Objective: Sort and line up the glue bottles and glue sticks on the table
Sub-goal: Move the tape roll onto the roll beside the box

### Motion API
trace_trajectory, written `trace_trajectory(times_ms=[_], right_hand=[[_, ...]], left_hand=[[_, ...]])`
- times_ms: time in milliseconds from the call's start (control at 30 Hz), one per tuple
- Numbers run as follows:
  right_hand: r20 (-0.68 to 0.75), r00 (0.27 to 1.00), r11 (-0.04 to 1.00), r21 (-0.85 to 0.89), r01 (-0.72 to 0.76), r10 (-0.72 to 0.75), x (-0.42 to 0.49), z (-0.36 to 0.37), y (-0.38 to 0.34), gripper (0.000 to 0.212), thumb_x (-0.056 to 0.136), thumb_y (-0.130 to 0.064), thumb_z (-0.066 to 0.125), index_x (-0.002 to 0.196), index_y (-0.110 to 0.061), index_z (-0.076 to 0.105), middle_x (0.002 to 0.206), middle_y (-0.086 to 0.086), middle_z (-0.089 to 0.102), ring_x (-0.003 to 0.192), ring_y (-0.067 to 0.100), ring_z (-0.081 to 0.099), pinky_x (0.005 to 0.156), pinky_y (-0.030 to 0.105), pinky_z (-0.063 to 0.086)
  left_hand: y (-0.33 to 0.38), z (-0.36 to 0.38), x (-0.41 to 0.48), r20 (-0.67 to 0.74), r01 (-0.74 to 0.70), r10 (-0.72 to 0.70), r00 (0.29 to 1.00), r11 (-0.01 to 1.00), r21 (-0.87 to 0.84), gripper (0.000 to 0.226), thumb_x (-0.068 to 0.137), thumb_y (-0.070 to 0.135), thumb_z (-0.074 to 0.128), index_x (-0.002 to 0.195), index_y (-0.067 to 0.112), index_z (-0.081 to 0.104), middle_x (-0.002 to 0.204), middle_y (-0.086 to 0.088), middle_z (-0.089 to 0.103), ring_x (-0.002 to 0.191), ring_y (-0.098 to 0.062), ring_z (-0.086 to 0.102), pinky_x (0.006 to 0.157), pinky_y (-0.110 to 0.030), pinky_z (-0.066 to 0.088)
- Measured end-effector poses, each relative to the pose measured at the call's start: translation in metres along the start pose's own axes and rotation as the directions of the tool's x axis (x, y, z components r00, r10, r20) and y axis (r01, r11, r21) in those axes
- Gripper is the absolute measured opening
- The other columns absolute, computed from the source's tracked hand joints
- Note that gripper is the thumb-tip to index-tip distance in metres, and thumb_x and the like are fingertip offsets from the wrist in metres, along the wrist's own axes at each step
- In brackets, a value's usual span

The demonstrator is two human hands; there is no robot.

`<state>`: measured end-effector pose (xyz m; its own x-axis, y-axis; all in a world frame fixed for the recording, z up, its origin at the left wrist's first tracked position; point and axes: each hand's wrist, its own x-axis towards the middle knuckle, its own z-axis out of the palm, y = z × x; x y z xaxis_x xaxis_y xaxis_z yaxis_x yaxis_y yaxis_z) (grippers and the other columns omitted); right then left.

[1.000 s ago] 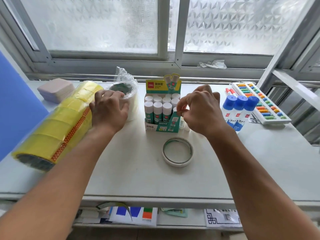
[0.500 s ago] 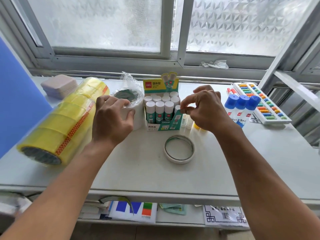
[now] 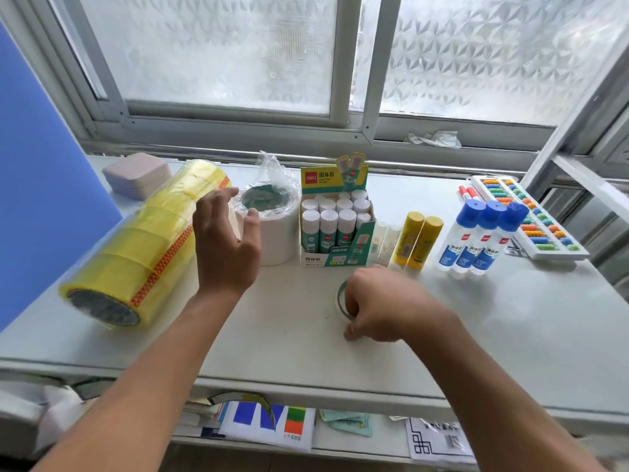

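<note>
On the white worktop (image 3: 510, 318), the right hand (image 3: 384, 306) has its grip clenched on the flat tape ring (image 3: 341, 298), which lies near the front middle. The left hand (image 3: 226, 243) hangs spread and released just beside the plastic-wrapped white roll (image 3: 275, 229). Behind stands the box of glue sticks (image 3: 335, 229), upright. To its right lie two clear sticks (image 3: 384, 241), two yellow glue sticks (image 3: 417, 241), then three blue-capped glue bottles (image 3: 476, 240), side by side in a row. A long yellow tape stack (image 3: 143, 253) lies at the left.
</note>
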<state>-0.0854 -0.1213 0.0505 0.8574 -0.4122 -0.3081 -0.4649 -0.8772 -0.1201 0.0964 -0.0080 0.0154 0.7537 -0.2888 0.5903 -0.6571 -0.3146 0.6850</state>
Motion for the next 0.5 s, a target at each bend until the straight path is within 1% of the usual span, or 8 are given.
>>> trace_trajectory(times_ms=[67, 133, 167, 233, 300, 333, 400, 500], right_hand=[[-0.022, 0.999, 0.999, -0.003, 0.034, -0.034, 0.003, -0.002, -0.003, 0.025, 0.071, -0.012, 0.07, 0.055, -0.012, 0.051, 0.06, 0.002, 0.055, 0.06, 0.022, 0.058, 0.047, 0.029, 0.047], [-0.052, 0.99, 0.989, 0.059, 0.132, -0.129, -0.004, -0.015, -0.011, 0.01, 0.075, -0.011, 0.069, 0.065, -0.013, 0.066, 0.069, 0.003, 0.065, 0.067, 0.022, 0.064, 0.059, 0.036, 0.058], [-0.082, 0.98, 0.971, 0.14, 0.193, -0.183, -0.009, -0.026, -0.016, 0.004, 0.078, -0.014, 0.071, 0.076, -0.016, 0.073, 0.078, 0.001, 0.07, 0.071, 0.019, 0.065, 0.066, 0.036, 0.059], [-0.27, 0.927, 0.903, 0.272, 0.333, -0.261, -0.013, -0.05, -0.029, 0.011, 0.082, -0.019, 0.072, 0.091, -0.024, 0.076, 0.087, -0.005, 0.069, 0.074, 0.011, 0.061, 0.071, 0.031, 0.054], [-0.545, 0.796, 0.842, 0.273, 0.464, -0.262, -0.004, -0.071, -0.042, 0.013, 0.082, -0.021, 0.072, 0.092, -0.029, 0.076, 0.084, -0.01, 0.065, 0.074, 0.009, 0.056, 0.072, 0.029, 0.045], [-0.622, 0.745, 0.83, 0.265, 0.491, -0.241, 0.006, -0.077, -0.048, 0.014, 0.082, -0.02, 0.071, 0.092, -0.03, 0.075, 0.085, -0.011, 0.065, 0.078, 0.01, 0.056, 0.073, 0.03, 0.044], [-0.686, 0.697, 0.846, 0.232, 0.48, -0.208, 0.033, -0.08, -0.057, 0.016, 0.084, -0.018, 0.069, 0.093, -0.03, 0.076, 0.09, -0.011, 0.066, 0.088, 0.014, 0.056, 0.077, 0.032, 0.043], [-0.663, 0.709, 0.906, 0.107, 0.409, -0.241, 0.07, -0.069, -0.063, 0.02, 0.088, -0.019, 0.065, 0.098, -0.032, 0.076, 0.097, -0.01, 0.07, 0.095, 0.022, 0.048, 0.082, 0.036, 0.044]], left_hand=[[0.001, -0.005, 0.002, -0.003, 0.016, -0.016, 1.0, 1.0, -0.017, 0.038, 0.089, 0.024, 0.049, 0.123, 0.008, 0.057, 0.125, -0.012, 0.056, 0.12, -0.026, 0.049, 0.106, -0.029, 0.032], [0.004, -0.013, 0.006, -0.049, 0.028, -0.026, 0.998, 0.999, 0.027, 0.036, 0.09, 0.024, 0.046, 0.121, 0.009, 0.058, 0.123, -0.012, 0.058, 0.118, -0.027, 0.05, 0.104, -0.034, 0.035], [0.007, -0.019, 0.01, -0.092, 0.052, -0.045, 0.995, 0.996, 0.076, 0.036, 0.09, 0.024, 0.046, 0.121, 0.01, 0.058, 0.122, -0.012, 0.058, 0.118, -0.03, 0.049, 0.103, -0.036, 0.035], [0.009, -0.032, 0.023, -0.133, 0.154, -0.126, 0.983, 0.962, 0.225, 0.04, 0.087, 0.026, 0.048, 0.124, 0.011, 0.055, 0.127, -0.016, 0.054, 0.119, -0.035, 0.046, 0.101, -0.041, 0.035], [0.002, -0.048, 0.038, -0.054, 0.262, -0.266, 0.962, 0.862, 0.434, 0.051, 0.086, 0.033, 0.052, 0.132, 0.012, 0.046, 0.136, -0.018, 0.045, 0.125, -0.039, 0.039, 0.101, -0.047, 0.034], [-0.003, -0.058, 0.044, 0.0, 0.276, -0.327, 0.945, 0.798, 0.535, 0.057, 0.085, 0.039, 0.053, 0.134, 0.01, 0.042, 0.137, -0.019, 0.041, 0.127, -0.04, 0.036, 0.101, -0.049, 0.033], [-0.011, -0.074, 0.052, 0.07, 0.254, -0.397, 0.915, 0.702, 0.665, 0.065, 0.084, 0.048, 0.055, 0.132, 0.007, 0.041, 0.134, -0.021, 0.042, 0.126, -0.041, 0.035, 0.098, -0.051, 0.036], [-0.023, -0.09, 0.062, 0.16, 0.242, -0.515, 0.842, 0.625, 0.742, 0.08, 0.078, 0.065, 0.058, 0.134, 0.009, 0.042, 0.134, -0.02, 0.044, 0.125, -0.04, 0.038, 0.097, -0.049, 0.039]])
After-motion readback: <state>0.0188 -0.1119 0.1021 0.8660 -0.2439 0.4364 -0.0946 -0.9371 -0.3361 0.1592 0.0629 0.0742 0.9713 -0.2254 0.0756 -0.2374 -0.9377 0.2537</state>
